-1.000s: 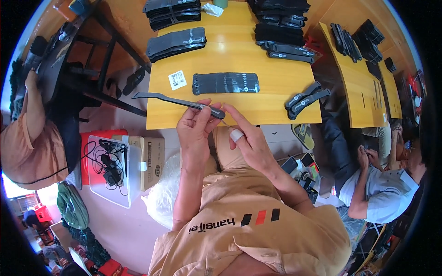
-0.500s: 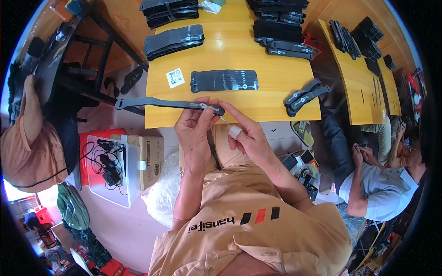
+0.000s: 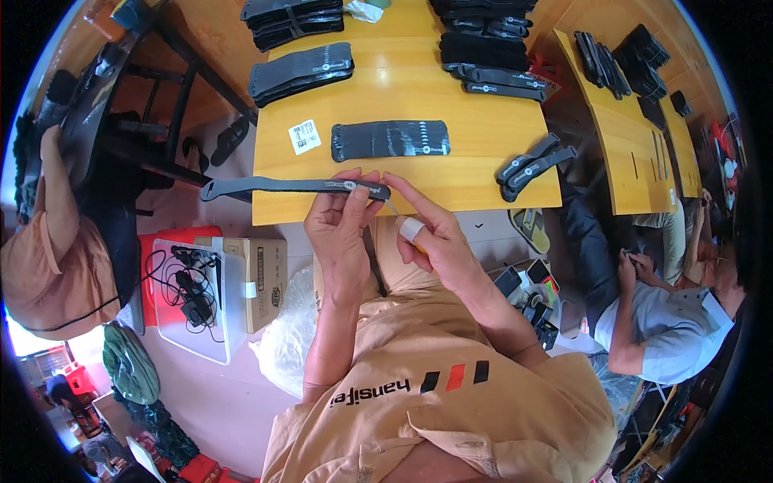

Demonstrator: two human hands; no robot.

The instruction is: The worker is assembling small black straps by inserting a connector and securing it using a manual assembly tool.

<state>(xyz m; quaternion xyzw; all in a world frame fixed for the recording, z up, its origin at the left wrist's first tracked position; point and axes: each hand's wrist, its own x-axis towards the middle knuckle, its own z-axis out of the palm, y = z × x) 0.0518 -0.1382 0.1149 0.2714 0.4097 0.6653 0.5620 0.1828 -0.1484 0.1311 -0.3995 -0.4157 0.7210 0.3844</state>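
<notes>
A dark grey hook-and-loop strap [image 3: 274,186] stretches leftward over the table's front edge, with a slotted loop at its far left end. My left hand [image 3: 342,229] pinches its right end between thumb and fingers, just below the printed part. My right hand [image 3: 435,241] is close beside that end, its index fingertip near the strap's tip. White tape wraps a finger of the right hand. A thin pale sliver shows between this hand and the strap; what it belongs to is hidden. Beyond my hands lies a flat bundle of straps [image 3: 390,140] on the table.
On the yellow table [image 3: 386,88] are a white label [image 3: 304,137], loose straps [image 3: 535,167] at right and strap stacks [image 3: 301,74] at the back. A clear bin of cables [image 3: 197,298] stands on the floor at left. A seated person [image 3: 660,322] is at right, another [image 3: 60,258] at left.
The strap has tipped slightly, its left end now a little lower and its printed side turned more into view. Both hands stay nearly in place.
</notes>
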